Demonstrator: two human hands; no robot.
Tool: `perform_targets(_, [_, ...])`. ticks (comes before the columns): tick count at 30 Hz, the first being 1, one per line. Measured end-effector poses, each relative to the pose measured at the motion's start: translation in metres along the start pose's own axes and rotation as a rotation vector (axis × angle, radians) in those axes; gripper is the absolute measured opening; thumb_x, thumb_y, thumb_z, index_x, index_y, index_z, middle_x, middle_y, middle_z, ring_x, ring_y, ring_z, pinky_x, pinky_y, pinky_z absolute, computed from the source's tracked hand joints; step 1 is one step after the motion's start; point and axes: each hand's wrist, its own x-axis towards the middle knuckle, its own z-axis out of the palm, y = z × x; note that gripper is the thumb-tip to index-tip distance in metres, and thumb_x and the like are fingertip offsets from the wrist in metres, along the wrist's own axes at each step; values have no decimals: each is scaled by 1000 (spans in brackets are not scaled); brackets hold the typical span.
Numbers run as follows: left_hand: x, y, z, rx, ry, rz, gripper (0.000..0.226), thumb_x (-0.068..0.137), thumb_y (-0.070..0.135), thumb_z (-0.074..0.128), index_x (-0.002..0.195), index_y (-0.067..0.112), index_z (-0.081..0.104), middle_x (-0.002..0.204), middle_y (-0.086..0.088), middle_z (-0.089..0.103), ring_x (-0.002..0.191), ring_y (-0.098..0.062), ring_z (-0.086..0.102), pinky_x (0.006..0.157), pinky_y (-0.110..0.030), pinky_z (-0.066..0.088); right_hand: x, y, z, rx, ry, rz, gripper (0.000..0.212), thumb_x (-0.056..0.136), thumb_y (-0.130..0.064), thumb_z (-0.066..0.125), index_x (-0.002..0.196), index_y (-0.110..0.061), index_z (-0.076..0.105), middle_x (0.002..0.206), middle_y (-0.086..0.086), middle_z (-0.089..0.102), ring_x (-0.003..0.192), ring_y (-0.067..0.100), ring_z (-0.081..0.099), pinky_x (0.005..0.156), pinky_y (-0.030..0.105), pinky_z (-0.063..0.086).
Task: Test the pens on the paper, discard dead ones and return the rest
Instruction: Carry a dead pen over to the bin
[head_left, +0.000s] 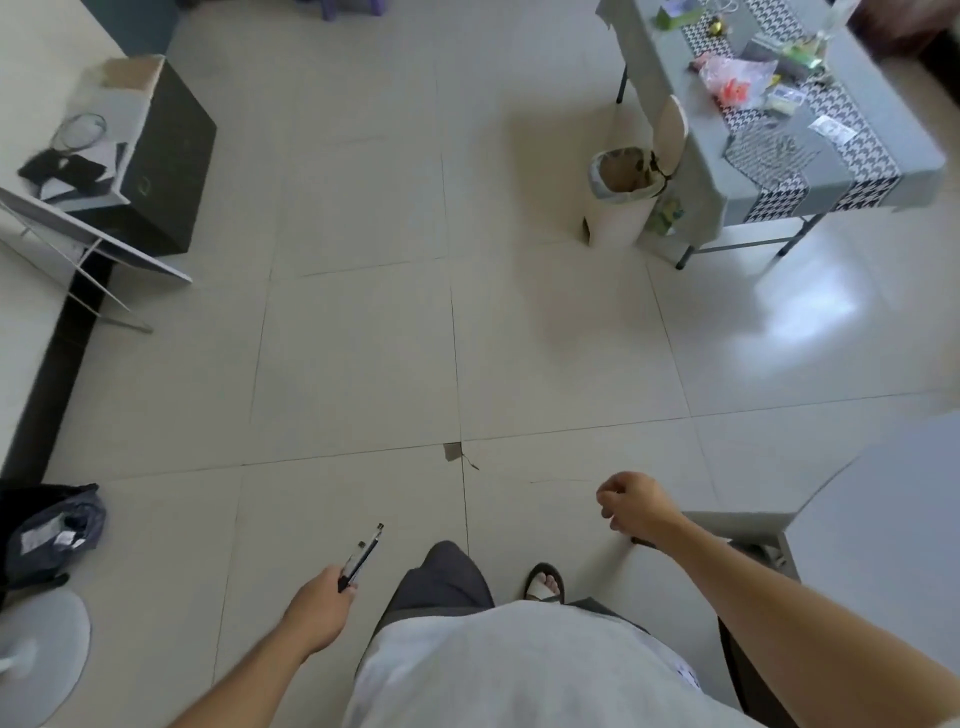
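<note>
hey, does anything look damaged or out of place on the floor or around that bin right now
One thing: a floor tile has a chipped corner with a short crack, just ahead of the person. The bin stands upright by the table, lid up. The left hand holds the pens. Nothing looks spilled.

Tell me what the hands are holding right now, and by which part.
The left hand grips the pens by their lower ends, the rest sticking out ahead. The right hand is loosely curled and holds nothing that shows.
</note>
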Motion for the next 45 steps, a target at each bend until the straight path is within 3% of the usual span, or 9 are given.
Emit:
perform_targets(3, [38,42,-25,-116,-40,-9,10,98,19,47,95,15,56,74,-8,61,54,-19,58,49,-26,46,29,-17,-32,-7,12,26,13,96,-15,57,96,-12,70,88,12,75,68,19,68,58,27,56])
perform_targets(6, [89,88,-51,-115,-62,30,9,98,20,47,94,18,55,73,-9,62,50,-19,54,47,-24,44,60,-17,-59,-17,42,131,12,95,-9,58,96,-5,69,91,19,75,69,23,65,61,31,55])
perform_targets(11, [186,186,-109,26,-106,141,8,98,21,49,96,16,55,81,-11,65,65,-27,57,61,-35,50,89,-17,-101,24,131,344,14,95,-5,56,96,-1,69,88,23,74,62,26,64,55,31,54])
perform_targets(15, [246,297,-170,273,-125,304,16,99,31,47,104,17,54,99,-7,67,90,-27,62,75,-34,48,114,-46,-136,144,230,381,15,93,-3,57,90,1,71,76,22,72,53,26,62,51,31,51])
perform_targets(24, [325,525,-241,314,-123,457,15,99,27,49,103,14,55,94,-11,67,91,-32,63,76,-37,49,218,-145,-223,158,260,324,12,94,-15,59,92,-16,70,88,5,73,85,25,70,82,42,60])
perform_targets(33, [377,660,-262,187,-136,279,10,98,14,46,93,13,54,73,-10,60,51,-19,51,41,-21,40,352,-212,-364,167,156,274,13,92,-11,57,92,-12,70,94,8,72,93,30,69,84,42,59])
perform_targets(38, [415,765,-283,137,-118,318,10,99,18,48,101,11,54,82,-16,64,63,-28,58,58,-36,52,416,-267,-448,159,160,242,13,92,-13,57,93,-12,70,91,10,73,87,28,70,81,41,59])
perform_targets(41, [447,835,-293,269,-122,408,16,100,24,48,109,12,53,97,-18,67,90,-37,63,77,-41,51,455,-299,-482,202,199,237,14,92,-10,58,92,-7,71,85,13,74,71,23,66,70,38,58])
perform_targets(45, [498,930,-300,421,-173,498,24,101,27,45,116,9,50,110,-17,62,102,-36,58,87,-40,49,500,-334,-505,231,223,268,12,93,-12,59,92,-8,71,85,13,74,68,20,64,66,32,55])
